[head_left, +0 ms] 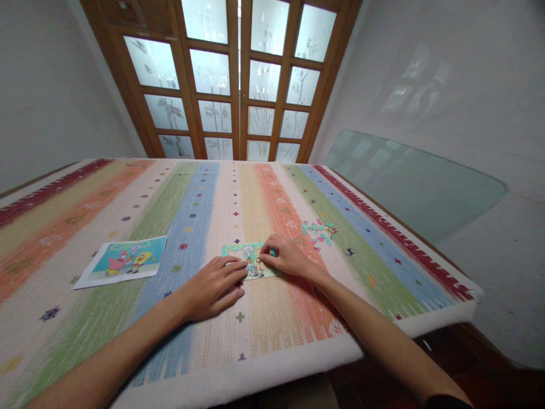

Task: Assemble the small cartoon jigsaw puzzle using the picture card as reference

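A partly assembled jigsaw puzzle with a cartoon picture lies on the striped tablecloth in front of me. My left hand rests flat at its left side, fingers stretched out and fingertips over its edge. Above the puzzle's right part, my right hand has thumb and index finger pinched on a small puzzle piece, which the fingers partly cover. Loose puzzle pieces lie scattered beyond my right hand. Off to the left is a printed cartoon picture on white paper.
The tablecloth with coloured stripes covers the whole table, its near edge close to me. A glass panel stands against the right wall. Wooden doors with frosted panes are behind the table.
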Tool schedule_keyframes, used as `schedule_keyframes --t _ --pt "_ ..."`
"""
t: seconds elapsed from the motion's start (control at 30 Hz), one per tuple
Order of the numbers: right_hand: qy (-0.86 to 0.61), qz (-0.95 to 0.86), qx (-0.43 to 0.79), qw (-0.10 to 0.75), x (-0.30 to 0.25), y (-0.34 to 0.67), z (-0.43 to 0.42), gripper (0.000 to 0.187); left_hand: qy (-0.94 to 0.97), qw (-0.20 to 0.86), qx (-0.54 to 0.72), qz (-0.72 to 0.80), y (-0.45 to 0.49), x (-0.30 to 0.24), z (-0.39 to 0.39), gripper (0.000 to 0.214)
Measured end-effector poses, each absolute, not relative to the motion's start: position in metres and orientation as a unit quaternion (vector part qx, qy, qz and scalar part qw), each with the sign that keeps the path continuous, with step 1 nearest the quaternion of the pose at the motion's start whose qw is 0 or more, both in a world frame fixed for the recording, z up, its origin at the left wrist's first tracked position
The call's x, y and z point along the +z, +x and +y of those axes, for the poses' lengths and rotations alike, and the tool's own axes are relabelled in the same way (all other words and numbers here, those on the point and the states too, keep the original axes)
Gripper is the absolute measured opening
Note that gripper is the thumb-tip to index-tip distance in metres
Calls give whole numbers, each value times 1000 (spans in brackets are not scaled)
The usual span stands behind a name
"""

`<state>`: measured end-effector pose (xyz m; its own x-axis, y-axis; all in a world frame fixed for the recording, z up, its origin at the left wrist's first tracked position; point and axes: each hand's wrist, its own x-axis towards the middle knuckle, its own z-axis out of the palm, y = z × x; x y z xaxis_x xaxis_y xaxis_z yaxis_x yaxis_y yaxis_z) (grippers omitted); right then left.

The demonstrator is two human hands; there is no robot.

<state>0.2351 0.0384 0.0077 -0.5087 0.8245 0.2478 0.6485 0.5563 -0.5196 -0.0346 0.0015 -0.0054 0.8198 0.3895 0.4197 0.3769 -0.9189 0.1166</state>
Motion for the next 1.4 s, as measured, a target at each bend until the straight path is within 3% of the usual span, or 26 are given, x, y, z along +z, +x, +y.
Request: schedule_keyframes --t 0.4,0.6,0.9,1.17,1.4 --pt "-422 -853 186 245 10 242 40 15 953 18 225 202 -35 -8 2 33" --pt "-391 -871 195 226 6 243 39 28 953 18 227 202 -34 -6 2 32" --pt "-397 -858 212 247 9 245 41 26 955 13 222 198 -34 -6 2 32" --pt "-520 -789 146 293 18 293 72 33 952 23 232 197 -35 -5 2 33" --pt "-665 -721 17 191 21 370 90 27 952 25 234 198 -35 -6 3 35"
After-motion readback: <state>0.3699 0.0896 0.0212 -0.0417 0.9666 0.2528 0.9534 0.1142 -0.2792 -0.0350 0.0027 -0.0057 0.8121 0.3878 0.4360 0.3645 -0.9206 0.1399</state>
